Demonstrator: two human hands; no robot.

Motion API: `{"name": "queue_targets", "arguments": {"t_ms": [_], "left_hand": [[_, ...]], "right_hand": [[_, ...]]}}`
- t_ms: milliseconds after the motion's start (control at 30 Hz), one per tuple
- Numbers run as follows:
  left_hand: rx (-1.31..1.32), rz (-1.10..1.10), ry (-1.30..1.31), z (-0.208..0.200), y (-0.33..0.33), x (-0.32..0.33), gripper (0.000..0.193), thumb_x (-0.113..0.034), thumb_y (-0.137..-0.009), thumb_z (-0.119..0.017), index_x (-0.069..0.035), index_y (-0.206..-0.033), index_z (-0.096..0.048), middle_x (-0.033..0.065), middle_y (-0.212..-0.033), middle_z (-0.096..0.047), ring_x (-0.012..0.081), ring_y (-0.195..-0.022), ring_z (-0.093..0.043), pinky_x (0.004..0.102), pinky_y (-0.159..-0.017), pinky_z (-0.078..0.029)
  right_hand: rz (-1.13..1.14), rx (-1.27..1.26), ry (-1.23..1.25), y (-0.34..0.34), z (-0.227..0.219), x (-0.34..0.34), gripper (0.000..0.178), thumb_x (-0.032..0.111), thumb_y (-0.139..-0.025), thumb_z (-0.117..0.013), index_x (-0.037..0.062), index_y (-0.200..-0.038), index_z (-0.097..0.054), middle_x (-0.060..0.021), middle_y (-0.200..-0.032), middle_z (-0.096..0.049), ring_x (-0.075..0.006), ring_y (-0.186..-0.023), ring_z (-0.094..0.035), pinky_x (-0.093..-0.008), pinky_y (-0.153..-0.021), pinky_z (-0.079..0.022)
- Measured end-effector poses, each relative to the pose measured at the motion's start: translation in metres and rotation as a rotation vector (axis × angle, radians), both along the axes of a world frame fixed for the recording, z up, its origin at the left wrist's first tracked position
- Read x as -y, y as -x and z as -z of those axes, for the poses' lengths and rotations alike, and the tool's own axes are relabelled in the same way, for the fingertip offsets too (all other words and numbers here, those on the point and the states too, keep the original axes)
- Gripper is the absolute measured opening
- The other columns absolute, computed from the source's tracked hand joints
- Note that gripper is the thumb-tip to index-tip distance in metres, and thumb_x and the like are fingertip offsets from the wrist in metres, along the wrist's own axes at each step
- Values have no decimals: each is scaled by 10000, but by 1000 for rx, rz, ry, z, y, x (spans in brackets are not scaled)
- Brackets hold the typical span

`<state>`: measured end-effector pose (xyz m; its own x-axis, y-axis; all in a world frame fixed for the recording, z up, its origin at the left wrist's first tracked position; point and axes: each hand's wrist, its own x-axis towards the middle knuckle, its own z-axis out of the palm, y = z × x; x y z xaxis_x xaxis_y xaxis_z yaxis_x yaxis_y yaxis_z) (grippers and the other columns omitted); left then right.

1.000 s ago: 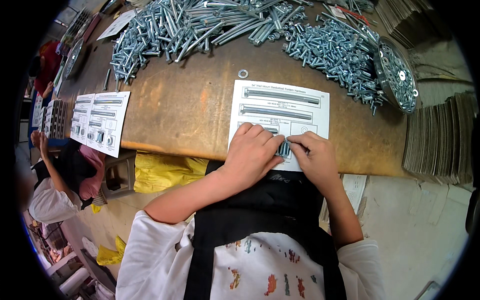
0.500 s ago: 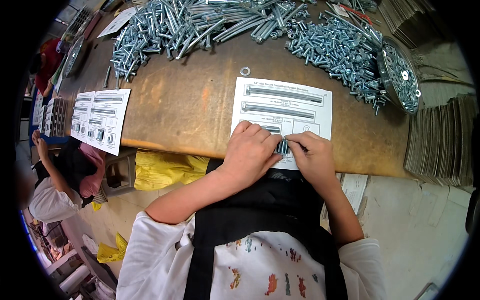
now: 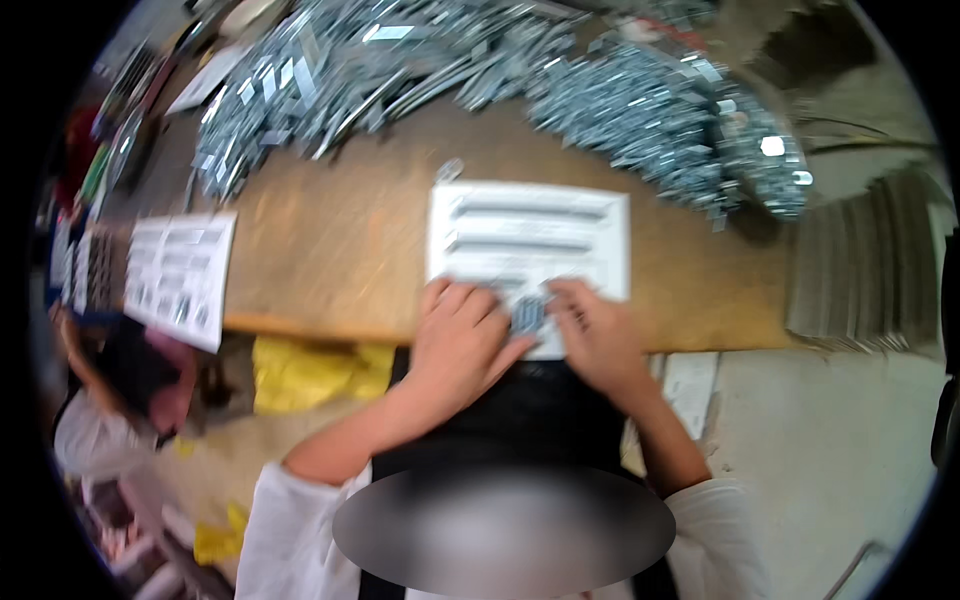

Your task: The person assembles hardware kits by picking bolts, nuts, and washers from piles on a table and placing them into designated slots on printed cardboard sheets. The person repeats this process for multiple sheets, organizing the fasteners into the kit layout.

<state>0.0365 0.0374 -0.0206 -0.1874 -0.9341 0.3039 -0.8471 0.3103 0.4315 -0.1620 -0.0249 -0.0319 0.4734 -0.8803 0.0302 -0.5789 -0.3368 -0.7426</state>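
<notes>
The picture is smeared by motion. A white printed card [image 3: 610, 215] lies at the table's near edge, with long dark bolt shapes across its upper part. On its lower part, a small cluster of short grey metal pieces [image 3: 527, 314] sits side by side between my hands. My left hand [image 3: 462, 335] rests on the card's lower left with its fingers stretched out and its thumb apart, beside the cluster. My right hand [image 3: 598, 335] is on the lower right, fingers slightly bent and reaching toward the cluster's right edge. Neither hand visibly holds anything. A washer [image 3: 450, 170] lies just beyond the card.
Heaped bolts [image 3: 330, 70] cover the far side of the table [image 3: 330, 230], with shorter screws [image 3: 630, 110] to the right. Cardboard stacks [image 3: 865, 265] stand at the right. Another printed card [image 3: 180, 270] lies left, near a co-worker [image 3: 110, 390]. Yellow bags [image 3: 315, 375] hang below the edge.
The view has shifted and blurred. My right thumb and fingers have drawn slightly away from the small metal pieces, which show more fully between my hands. My left hand stays on the card.
</notes>
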Motion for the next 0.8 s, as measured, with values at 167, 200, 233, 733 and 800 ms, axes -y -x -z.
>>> {"name": "queue_targets", "arguments": {"t_ms": [167, 200, 233, 733, 800], "left_hand": [[-138, -56, 81, -14, -10, 3, 169, -182, -737, -783, -85, -826, -677, 82, -895, -614, 299, -882, -566, 433, -837, -419], [-162, -60, 77, -14, -14, 3, 159, -182, -746, -785, -84, -816, -680, 68, -871, -620, 287, -863, -564, 427, -836, -417], [-195, -54, 61, -11, -15, 7, 151, -181, -754, -786, -84, -805, -683, 54, -847, -627, 275, -843, -563, 421, -835, -416], [-319, -31, 60, -11, -18, 21, 60, -92, -776, -747, -75, -790, -691, 55, -824, -647, 278, -808, -572, 397, -774, -434], [-319, -10, 62, -13, -18, 24, 58, -91, -777, -745, -71, -792, -693, 56, -827, -653, 277, -802, -574, 398, -773, -435]], "right_hand": [[418, 200, 214, 59, -48, 77, 142, 88, -887, -672, 33, -1017, -655, -104, -804, -713, -163, -699, -677, -318, -650, -535], [508, 169, 345, 78, -66, 99, 85, 96, -884, -673, 27, -933, -678, -101, -775, -701, -123, -673, -640, -290, -617, -510], [608, 120, 426, 100, -80, 119, 94, 113, -881, -671, 23, -887, -698, -117, -786, -706, -165, -661, -660, -307, -612, -507], [237, -386, 436, 121, -77, 252, 282, 221, -771, -731, 92, -1022, -742, -119, -964, -725, -322, -923, -681, -429, -809, -525], [188, -436, 487, 117, -77, 252, 269, 219, -775, -726, 81, -1006, -726, -121, -944, -720, -337, -929, -673, -438, -819, -516]]}}
